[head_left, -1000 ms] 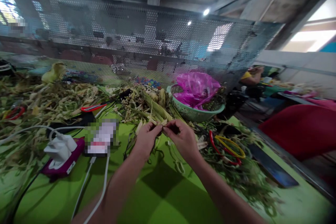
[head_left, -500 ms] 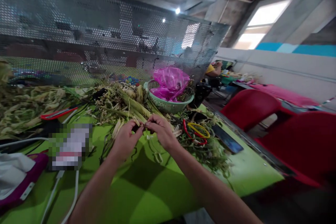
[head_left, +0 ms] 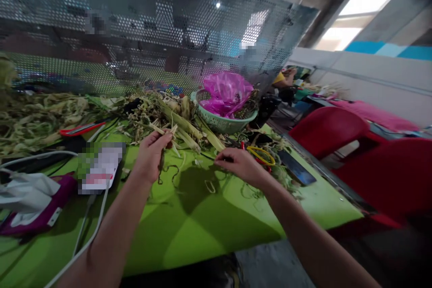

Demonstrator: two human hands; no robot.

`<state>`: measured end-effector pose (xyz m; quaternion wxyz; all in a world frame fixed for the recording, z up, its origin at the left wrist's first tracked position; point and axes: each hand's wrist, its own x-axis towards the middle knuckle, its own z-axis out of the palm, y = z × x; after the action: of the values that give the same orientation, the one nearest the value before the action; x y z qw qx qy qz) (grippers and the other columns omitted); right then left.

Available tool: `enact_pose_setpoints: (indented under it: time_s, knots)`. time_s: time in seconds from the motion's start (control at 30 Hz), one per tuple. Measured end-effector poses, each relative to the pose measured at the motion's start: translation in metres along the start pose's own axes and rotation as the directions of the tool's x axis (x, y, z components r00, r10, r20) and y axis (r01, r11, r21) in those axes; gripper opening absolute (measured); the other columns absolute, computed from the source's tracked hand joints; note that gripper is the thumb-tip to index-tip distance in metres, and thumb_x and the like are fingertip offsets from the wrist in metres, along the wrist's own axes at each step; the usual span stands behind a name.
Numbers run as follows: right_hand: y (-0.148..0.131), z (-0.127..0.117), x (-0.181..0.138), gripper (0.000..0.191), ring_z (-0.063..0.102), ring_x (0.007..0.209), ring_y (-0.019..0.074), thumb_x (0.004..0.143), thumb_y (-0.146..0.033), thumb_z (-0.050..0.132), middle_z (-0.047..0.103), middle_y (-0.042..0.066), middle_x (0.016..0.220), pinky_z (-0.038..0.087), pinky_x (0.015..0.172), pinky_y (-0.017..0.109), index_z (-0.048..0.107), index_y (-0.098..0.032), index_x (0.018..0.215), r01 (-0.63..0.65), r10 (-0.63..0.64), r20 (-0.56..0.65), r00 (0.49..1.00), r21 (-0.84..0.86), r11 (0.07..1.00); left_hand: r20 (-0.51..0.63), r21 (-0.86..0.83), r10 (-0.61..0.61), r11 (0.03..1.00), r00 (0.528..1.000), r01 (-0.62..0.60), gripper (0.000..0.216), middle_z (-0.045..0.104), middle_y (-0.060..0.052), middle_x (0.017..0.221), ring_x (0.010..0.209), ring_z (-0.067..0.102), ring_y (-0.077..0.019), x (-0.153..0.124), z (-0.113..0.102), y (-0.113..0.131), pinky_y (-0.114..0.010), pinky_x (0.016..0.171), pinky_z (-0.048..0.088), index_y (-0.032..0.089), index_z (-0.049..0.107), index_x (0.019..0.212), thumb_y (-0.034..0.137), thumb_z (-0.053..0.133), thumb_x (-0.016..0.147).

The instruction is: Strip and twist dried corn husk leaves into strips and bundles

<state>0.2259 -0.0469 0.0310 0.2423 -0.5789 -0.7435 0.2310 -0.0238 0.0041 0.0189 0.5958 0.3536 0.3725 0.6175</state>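
My left hand (head_left: 153, 150) is closed in a pinch around a small bundle of pale dried husk strips (head_left: 174, 131), with their ends sticking out past the thumb. To the right and apart from it, my right hand (head_left: 238, 164) hovers low over the green tabletop (head_left: 195, 238). Its fingertips are pressed together, and a thin dark strand (head_left: 206, 156) runs up to them; whether they grip it is unclear. Long greenish husk stalks (head_left: 180, 121) lie just beyond both hands. A small pale loop of husk (head_left: 209, 186) rests on the table between my forearms.
Behind the stalks stands a light green basket (head_left: 226, 123) with a pink plastic bag (head_left: 227, 92). Red and yellow-handled scissors (head_left: 261, 155) and a dark phone (head_left: 297, 167) lie right. A red cutter (head_left: 83, 129), a cabled phone (head_left: 103, 168) and a purple tissue box (head_left: 50, 207) are left.
My hands, together before, have moved apart. The left has gone slightly up and left with the husk strips; the right has shifted right. The view has tilted down a little.
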Motion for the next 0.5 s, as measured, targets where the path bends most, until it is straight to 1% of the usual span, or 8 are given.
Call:
enact_pose_setpoints:
  time_s: [0.07,0.17,0.2,0.23,0.3,0.4,0.43,0.5]
  knots:
    - [-0.005,0.017,0.0,0.018,0.061,0.068,0.0169,0.083,-0.035,0.063,0.07,0.003,0.079,0.04,0.062,0.026,0.073,-0.02,0.08,0.021,-0.022,-0.006,1.0,-0.113,0.993,0.02,0.001,-0.004,1.0,1.0,0.003,0.034,0.061,0.003,0.066,0.057,0.054,-0.0084,0.0,0.0,0.001,-0.019,0.052,0.041,0.015,0.07,0.081,0.033,0.084,0.055]
    - [-0.013,0.037,0.005,0.009,0.059,0.065,0.0176,0.077,-0.027,0.067,0.07,0.005,0.078,0.036,0.056,0.026,0.072,-0.02,0.075,-0.026,0.011,-0.056,0.998,-0.275,0.961,0.07,0.026,-0.026,0.999,0.997,0.024,0.034,0.062,0.002,0.067,0.059,0.055,-0.0089,-0.001,0.0,0.0,-0.019,0.054,0.042,0.017,0.069,0.081,0.034,0.084,0.056]
    - [-0.015,0.041,0.007,0.004,0.059,0.065,0.0177,0.073,-0.022,0.067,0.07,0.005,0.078,0.034,0.055,0.026,0.071,-0.02,0.073,-0.041,0.023,-0.062,0.998,-0.299,0.953,0.083,0.034,-0.035,0.999,0.996,0.033,0.034,0.062,0.002,0.068,0.06,0.055,-0.009,-0.001,-0.001,0.0,-0.019,0.055,0.042,0.017,0.069,0.082,0.034,0.084,0.056]
    - [-0.016,0.042,0.009,0.005,0.059,0.065,0.0177,0.07,-0.017,0.066,0.07,0.005,0.078,0.034,0.055,0.026,0.07,-0.02,0.071,-0.047,0.031,-0.061,0.998,-0.293,0.955,0.094,0.042,-0.043,0.998,0.995,0.039,0.034,0.062,0.002,0.068,0.061,0.056,-0.0091,-0.001,-0.001,0.0,-0.019,0.056,0.043,0.017,0.069,0.082,0.034,0.084,0.056]
    - [-0.017,0.04,0.012,0.01,0.059,0.065,0.0168,0.068,-0.012,0.063,0.07,0.003,0.074,0.036,0.057,0.026,0.069,-0.02,0.069,-0.051,0.041,-0.054,0.998,-0.199,0.979,0.118,0.052,-0.061,0.997,0.991,0.055,0.033,0.065,0.001,0.071,0.062,0.056,-0.0095,-0.002,-0.001,0.0,-0.02,0.058,0.043,0.017,0.069,0.081,0.035,0.083,0.057]
    - [-0.017,0.03,0.013,0.003,0.054,0.054,0.0128,0.073,-0.022,0.061,0.069,0.0,0.069,0.038,0.052,0.024,0.063,-0.019,0.072,-0.11,0.114,-0.034,0.993,0.107,0.988,0.177,0.056,-0.096,0.995,0.979,0.087,0.033,0.069,-0.002,0.081,0.065,0.056,-0.0098,-0.003,0.0,0.002,-0.02,0.059,0.043,0.016,0.071,0.083,0.035,0.082,0.059]
    - [-0.017,0.027,0.013,0.007,0.051,0.049,0.0111,0.075,-0.026,0.061,0.07,0.0,0.07,0.036,0.048,0.023,0.06,-0.019,0.073,-0.145,0.148,0.001,0.989,0.234,0.961,0.195,0.058,-0.112,0.993,0.974,0.102,0.033,0.07,-0.003,0.085,0.065,0.055,-0.0097,-0.004,0.0,0.003,-0.02,0.059,0.042,0.015,0.071,0.084,0.035,0.082,0.06]
    - [-0.02,0.023,0.012,0.015,0.047,0.043,0.0079,0.077,-0.032,0.061,0.072,0.002,0.075,0.034,0.043,0.021,0.054,-0.019,0.076,-0.205,0.179,0.099,0.979,0.457,0.866,0.234,0.065,-0.141,0.989,0.962,0.13,0.032,0.071,-0.004,0.092,0.067,0.055,-0.0095,-0.005,0.001,0.003,-0.021,0.061,0.042,0.015,0.073,0.085,0.034,0.082,0.061]
